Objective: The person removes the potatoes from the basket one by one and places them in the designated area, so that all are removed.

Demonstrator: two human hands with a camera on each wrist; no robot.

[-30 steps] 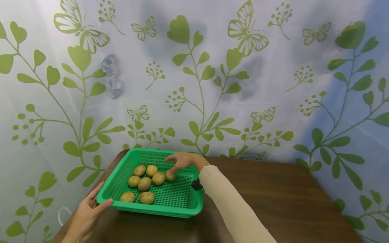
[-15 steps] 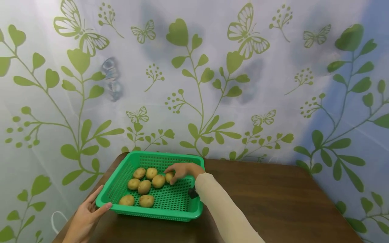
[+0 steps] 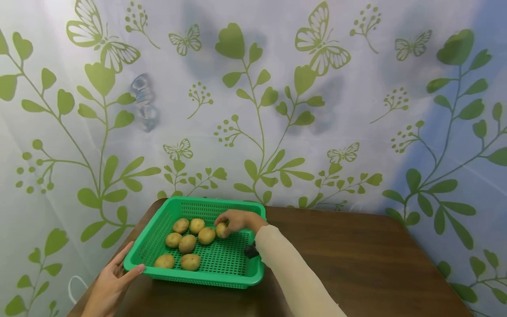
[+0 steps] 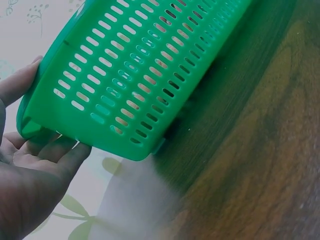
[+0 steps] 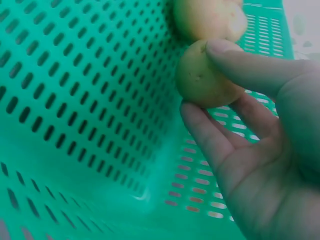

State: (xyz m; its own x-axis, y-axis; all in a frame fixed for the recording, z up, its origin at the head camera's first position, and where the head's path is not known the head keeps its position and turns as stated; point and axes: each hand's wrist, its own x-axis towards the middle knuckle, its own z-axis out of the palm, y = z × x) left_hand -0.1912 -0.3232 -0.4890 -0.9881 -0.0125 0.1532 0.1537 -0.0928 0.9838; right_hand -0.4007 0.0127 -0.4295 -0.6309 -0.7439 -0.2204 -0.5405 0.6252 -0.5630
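Observation:
A green perforated plastic basket (image 3: 202,278) stands on the wooden table with several potatoes in it. My left hand (image 3: 111,279) grips its near left corner, thumb over the rim and fingers underneath, as the left wrist view also shows along the basket wall (image 4: 100,120). Inside the basket, my right hand (image 3: 236,220) pinches a potato (image 5: 207,77) between thumb and fingers. Another potato (image 3: 207,236) sits just left of the held one. The other potatoes (image 3: 187,243) lie in the left half of the basket.
The brown table (image 3: 348,255) stretches to the right of the basket. A pale curtain (image 3: 253,110) with green leaves and butterflies hangs behind it. A thin white cord (image 3: 71,288) shows at the lower left.
My right hand's thumb and fingers have closed round the rightmost potato, which stays about where it was. My left hand still grips the basket corner.

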